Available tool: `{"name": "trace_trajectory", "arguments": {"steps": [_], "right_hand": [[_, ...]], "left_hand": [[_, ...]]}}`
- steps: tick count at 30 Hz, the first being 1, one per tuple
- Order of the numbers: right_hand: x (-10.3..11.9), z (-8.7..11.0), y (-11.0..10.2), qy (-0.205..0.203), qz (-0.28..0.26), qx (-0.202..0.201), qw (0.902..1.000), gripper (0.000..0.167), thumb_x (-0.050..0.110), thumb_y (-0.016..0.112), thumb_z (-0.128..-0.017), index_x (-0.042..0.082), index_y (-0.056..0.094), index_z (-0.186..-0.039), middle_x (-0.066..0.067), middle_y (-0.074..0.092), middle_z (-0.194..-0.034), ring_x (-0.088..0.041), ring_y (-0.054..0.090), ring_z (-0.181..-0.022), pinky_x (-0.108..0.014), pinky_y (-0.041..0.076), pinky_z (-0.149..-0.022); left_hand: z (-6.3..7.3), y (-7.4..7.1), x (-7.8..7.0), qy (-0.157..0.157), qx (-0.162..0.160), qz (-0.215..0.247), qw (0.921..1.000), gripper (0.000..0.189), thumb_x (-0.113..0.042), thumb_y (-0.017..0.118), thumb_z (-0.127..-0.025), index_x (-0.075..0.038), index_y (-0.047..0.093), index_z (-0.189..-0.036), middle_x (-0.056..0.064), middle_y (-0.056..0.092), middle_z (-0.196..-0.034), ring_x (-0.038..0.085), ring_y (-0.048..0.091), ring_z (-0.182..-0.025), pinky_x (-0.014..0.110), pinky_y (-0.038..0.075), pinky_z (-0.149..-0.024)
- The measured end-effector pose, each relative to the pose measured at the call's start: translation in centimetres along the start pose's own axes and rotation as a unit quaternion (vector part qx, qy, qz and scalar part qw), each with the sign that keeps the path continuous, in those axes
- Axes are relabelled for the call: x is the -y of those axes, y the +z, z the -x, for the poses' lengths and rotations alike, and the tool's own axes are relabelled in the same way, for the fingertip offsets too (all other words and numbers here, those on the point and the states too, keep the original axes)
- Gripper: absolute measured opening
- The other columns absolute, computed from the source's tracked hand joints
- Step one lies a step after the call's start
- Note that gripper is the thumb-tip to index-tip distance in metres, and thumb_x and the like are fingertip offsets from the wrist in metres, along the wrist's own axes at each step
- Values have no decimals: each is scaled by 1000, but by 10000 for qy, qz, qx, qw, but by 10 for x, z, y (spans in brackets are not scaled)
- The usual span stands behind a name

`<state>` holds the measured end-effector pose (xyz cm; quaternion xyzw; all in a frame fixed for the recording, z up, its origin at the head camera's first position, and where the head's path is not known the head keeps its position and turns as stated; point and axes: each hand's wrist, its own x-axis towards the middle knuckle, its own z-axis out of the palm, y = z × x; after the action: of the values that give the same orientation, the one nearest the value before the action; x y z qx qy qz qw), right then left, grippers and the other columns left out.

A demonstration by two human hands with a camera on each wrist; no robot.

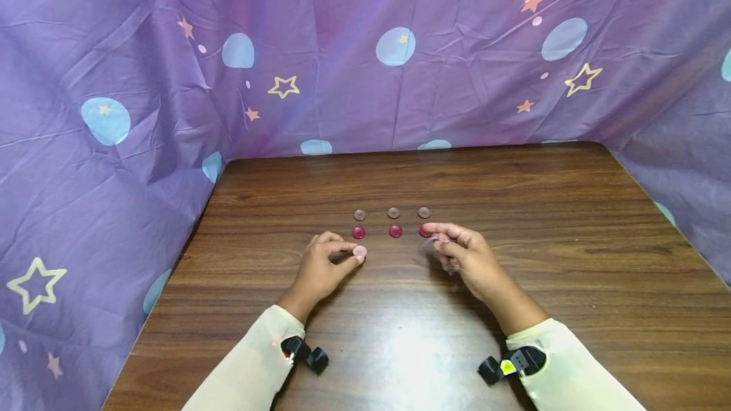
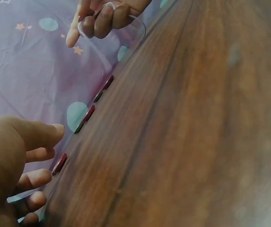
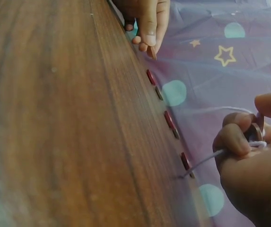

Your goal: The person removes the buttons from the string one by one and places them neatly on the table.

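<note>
Between thumb and index finger, my left hand (image 1: pixel 320 271) pinches a pale pink button (image 1: pixel 359 252) just above the table. My right hand (image 1: pixel 471 262) grips a thin pale lilac cord (image 3: pixel 206 163), whose loose end sticks out from the curled fingers. Also in that grip are small buttons (image 3: pixel 255 131), partly hidden by the fingers. The right index finger reaches out over a dark pink button (image 1: pixel 424 231) and covers part of it. Two more dark pink buttons, one at the left (image 1: pixel 358 233) and one in the middle (image 1: pixel 395 231), lie in the same row.
Behind the dark pink row lie three brownish-grey buttons, left (image 1: pixel 359 215), middle (image 1: pixel 393 213) and right (image 1: pixel 423 212). All rest on a brown wood-grain table (image 1: pixel 559 208). A purple curtain (image 1: pixel 342 18) with stars hangs around its back and sides.
</note>
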<state>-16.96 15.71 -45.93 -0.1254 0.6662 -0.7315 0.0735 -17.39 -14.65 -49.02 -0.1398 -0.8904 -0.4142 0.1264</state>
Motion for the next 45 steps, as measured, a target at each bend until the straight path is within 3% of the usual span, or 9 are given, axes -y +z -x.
{"name": "trace_trajectory", "arguments": {"steps": [5, 11, 19, 30, 39, 45], "right_hand": [[-2, -2, 2, -66, 47, 71, 9999, 26, -2, 53, -109, -1, 56, -135, 7, 56, -83, -6, 50, -65, -17, 38, -53], [-5, -2, 5, -120, -31, 240, 9996, 17, -2, 51, -110, -2, 41, -124, 5, 57, -80, -5, 48, -62, -16, 35, -52], [-7, -3, 3, -274, 246, -63, 9993, 7, -1, 59, -108, 1, 55, -114, 7, 59, -76, -4, 49, -59, -18, 39, -48], [-6, -3, 1, -208, 481, -169, 9985, 10, -1, 65, -105, 4, 70, -112, 11, 64, -78, -2, 49, -58, -21, 42, -48], [-6, -1, 1, -122, 517, -189, 9984, 26, -3, 71, -99, -12, 67, -122, 12, 71, -84, -2, 53, -60, -22, 46, -51], [-5, -1, 0, -112, 388, -150, 9991, 23, -4, 73, -97, -7, 71, -120, 12, 71, -83, -3, 53, -59, -21, 46, -52]], "left_hand": [[0, -1, 3, -11, 52, -148, 9999, 24, -25, 92, -87, -11, 87, -106, 9, 75, -106, 26, 63, -102, 43, 51, -95], [0, -1, 6, -10, 31, -202, 9998, 23, -25, 93, -86, -11, 88, -104, 9, 74, -103, 26, 63, -100, 44, 51, -94], [-2, -1, 6, -145, 70, -196, 9997, 24, -25, 94, -86, -11, 88, -104, 11, 73, -104, 28, 64, -103, 49, 51, -99], [-4, 1, 8, -289, 226, -282, 9989, 26, -24, 94, -86, -11, 88, -107, 8, 68, -104, 27, 62, -106, 48, 50, -101], [-4, 1, 8, -498, 321, -318, 9977, 28, -24, 93, -87, -12, 87, -111, 7, 68, -107, 27, 62, -109, 47, 50, -102], [-4, 0, 6, -548, 339, -330, 9974, 30, -24, 94, -85, -11, 87, -111, 7, 68, -107, 27, 62, -108, 48, 51, -102]]}}
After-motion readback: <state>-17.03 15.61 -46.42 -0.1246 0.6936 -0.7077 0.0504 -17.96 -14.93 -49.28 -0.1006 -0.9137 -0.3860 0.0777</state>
